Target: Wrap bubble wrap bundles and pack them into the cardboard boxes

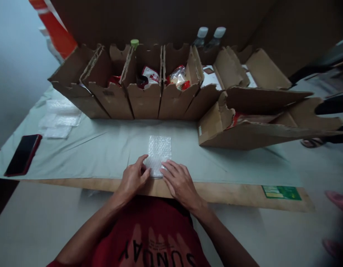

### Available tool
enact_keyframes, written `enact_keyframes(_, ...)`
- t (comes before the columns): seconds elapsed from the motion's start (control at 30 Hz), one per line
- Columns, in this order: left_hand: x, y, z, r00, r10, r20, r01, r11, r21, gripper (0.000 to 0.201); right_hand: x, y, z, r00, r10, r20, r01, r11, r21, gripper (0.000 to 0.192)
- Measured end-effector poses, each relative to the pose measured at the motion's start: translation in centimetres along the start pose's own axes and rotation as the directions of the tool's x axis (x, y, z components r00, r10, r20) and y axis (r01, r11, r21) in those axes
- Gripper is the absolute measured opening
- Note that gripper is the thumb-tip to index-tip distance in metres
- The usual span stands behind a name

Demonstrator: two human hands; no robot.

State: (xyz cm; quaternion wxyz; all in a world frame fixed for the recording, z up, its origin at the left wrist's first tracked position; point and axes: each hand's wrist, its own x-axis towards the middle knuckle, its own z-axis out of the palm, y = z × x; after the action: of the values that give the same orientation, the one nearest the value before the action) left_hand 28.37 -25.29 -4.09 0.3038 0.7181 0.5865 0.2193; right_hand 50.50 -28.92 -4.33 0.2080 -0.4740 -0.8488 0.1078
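Observation:
A small bubble-wrap pouch [159, 151] lies flat on the pale cloth [105, 148] near the table's front edge. My left hand [133, 178] rests on its near left corner, thumb and fingertips touching the pouch. My right hand [179, 180] lies on its near right corner with fingers spread flat. Neither hand lifts it; both press its near edge down.
A row of open cardboard bins [143, 98] with packets stands behind the pouch, a collapsed carton [252, 124] at the right. More bubble-wrap pouches [60, 118] and a dark phone [23, 154] lie at the left. A green label [281, 192] sits on the board edge.

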Motion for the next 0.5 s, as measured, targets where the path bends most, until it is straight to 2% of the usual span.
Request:
enact_keyframes(0.1, -1.2, 0.1, -0.3, 0.964, 0.212, -0.161, -0.201, 0.976, 0.078, 0.049, 0.8, 0.2, -0.1, 1.0, -0.007, -0.002, 0.007, 1.0, 0.011, 0.032)
enact_keyframes(0.17, -1.8, 0.3, -0.7, 0.921, 0.369, -0.126, -0.358, 0.928, 0.098, 0.049, 1.0, 0.0, -0.8, 1.0, 0.012, 0.003, -0.012, 0.997, 0.072, 0.031)
enact_keyframes(0.23, -1.9, 0.6, -1.0, 0.893, 0.447, -0.055, -0.442, 0.893, 0.085, 0.043, 1.3, -0.1, -1.6, 0.999, 0.043, 0.03, -0.047, 0.988, 0.145, 0.03)
enact_keyframes(0.3, -1.4, 0.7, -1.2, 0.892, 0.451, -0.008, -0.45, 0.891, 0.054, 0.034, 1.8, 0.1, -2.2, 0.994, 0.084, 0.065, -0.096, 0.973, 0.211, 0.03)
enact_keyframes(0.4, 0.0, 0.4, -1.1, 0.924, 0.382, 0.016, -0.383, 0.924, 0.017, 0.028, 2.7, 0.9, -2.4, 0.982, 0.162, 0.099, -0.182, 0.952, 0.247, 0.029)
enact_keyframes(0.5, 1.7, 0.0, -0.4, 0.952, 0.305, -0.007, -0.303, 0.949, 0.086, 0.029, 2.9, 1.3, -2.2, 0.969, 0.246, -0.04, -0.239, 0.963, 0.124, 0.028)
